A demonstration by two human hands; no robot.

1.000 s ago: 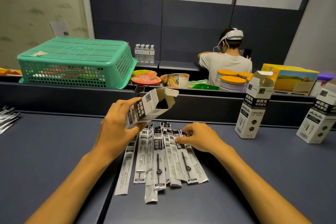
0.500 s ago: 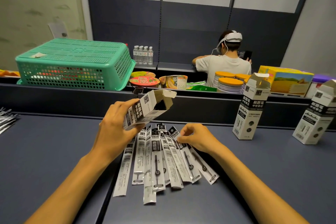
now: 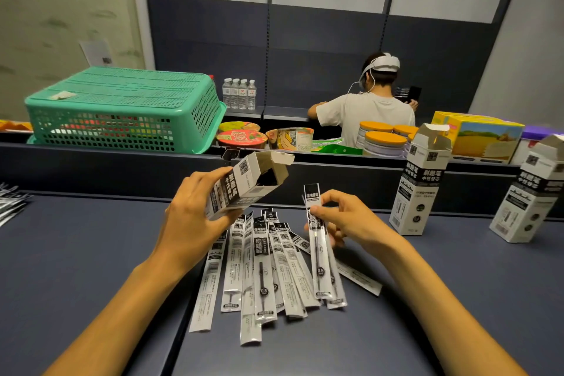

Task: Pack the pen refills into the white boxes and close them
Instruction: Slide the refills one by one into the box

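Left hand (image 3: 195, 217): grip clamped on open white box (image 3: 244, 189), 11 o'clock. Right hand (image 3: 351, 220): grip pinching lifted refills (image 3: 319, 241). Refill pile (image 3: 265, 265) on worktop (image 3: 76, 253), unpacked; two boxes (image 3: 418, 186) at 2 o'clock, unclosed.

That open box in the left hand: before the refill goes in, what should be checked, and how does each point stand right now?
1. Box mouth open: ok. The white box has its flap folded back, with a dark opening showing.
2. Box held firmly: ok. The left hand wraps its lower end.
3. Refill gripped: ok. The right hand pinches a packaged pen refill near its top.
4. Refill aimed at the mouth: not ok. It stands upright beside the box, not pointing in.
5. Room inside the box: cannot tell; the interior is dark.
6. More refills left: ok. The refill pile lies on the table.
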